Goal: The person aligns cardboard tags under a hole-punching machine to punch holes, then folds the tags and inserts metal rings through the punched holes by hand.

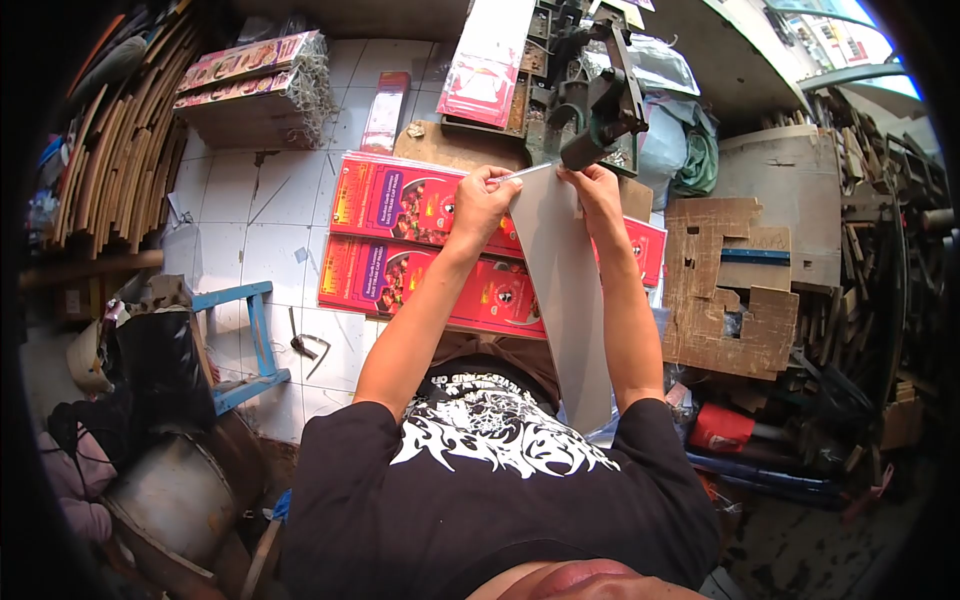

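I see both hands pinching the far edge of a grey sheet [565, 265], the left hand [482, 208] at its left corner and the right hand [598, 195] at its right. Thumb and fingers are closed on the thin edge on each side, with next to no gap that I can make out through my camera. The sheet's upper edge lies just in front of the cylindrical end of a dark metal machine [608, 112]; whether they touch I cannot tell from here. From that edge the sheet slopes back between the forearms, its near end down beside the black shirt [490, 500]. Left of it I have red printed sheets [395, 275] lying in two overlapping piles, and more red print shows past the right wrist. Beyond the left hand I pick out a brown wooden board [455, 148], and further on a white and pink printed panel [485, 85] resting beside the machine. A slim red box [387, 112] lies on the white floor tiles [285, 185], near a bundle of printed packaging [250, 85]. Out to my left stands a blue frame [258, 335]; to my right, a green bag [697, 158] sits near the machine and a piece of cut-out cardboard [690, 285] lies nearer the person
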Action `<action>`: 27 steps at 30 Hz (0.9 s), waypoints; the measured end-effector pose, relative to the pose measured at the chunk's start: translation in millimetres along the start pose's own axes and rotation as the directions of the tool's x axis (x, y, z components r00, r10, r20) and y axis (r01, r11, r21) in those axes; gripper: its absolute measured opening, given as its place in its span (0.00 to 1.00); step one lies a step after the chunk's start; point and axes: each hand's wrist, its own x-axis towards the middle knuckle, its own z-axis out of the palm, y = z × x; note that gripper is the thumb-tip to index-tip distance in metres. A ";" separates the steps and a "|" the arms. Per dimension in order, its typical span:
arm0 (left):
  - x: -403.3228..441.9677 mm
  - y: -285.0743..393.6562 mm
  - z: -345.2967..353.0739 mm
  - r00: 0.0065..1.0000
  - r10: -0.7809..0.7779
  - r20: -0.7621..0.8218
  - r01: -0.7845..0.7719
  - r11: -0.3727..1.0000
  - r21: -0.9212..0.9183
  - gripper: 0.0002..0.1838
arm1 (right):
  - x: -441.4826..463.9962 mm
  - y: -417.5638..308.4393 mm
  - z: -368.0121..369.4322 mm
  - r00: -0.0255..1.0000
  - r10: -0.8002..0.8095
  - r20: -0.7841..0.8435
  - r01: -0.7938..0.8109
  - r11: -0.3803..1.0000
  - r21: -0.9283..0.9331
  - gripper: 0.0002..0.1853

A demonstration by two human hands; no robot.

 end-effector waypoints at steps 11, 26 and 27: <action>1.8 -4.3 -0.5 1.000 -0.001 -0.012 0.001 1.000 -0.012 0.14 | 0.6 -0.6 2.1 0.999 -0.007 -0.035 0.005 0.999 -0.038 0.07; 2.3 -8.4 1.8 0.996 0.006 -0.085 0.002 0.996 0.091 0.12 | -14.0 -2.1 -8.9 0.998 0.057 0.028 -0.061 0.988 0.145 0.10; 2.1 -7.5 1.6 0.996 0.008 -0.089 0.000 0.996 0.091 0.12 | -30.5 -12.4 -7.4 0.999 0.042 0.013 -0.041 0.999 -0.009 0.13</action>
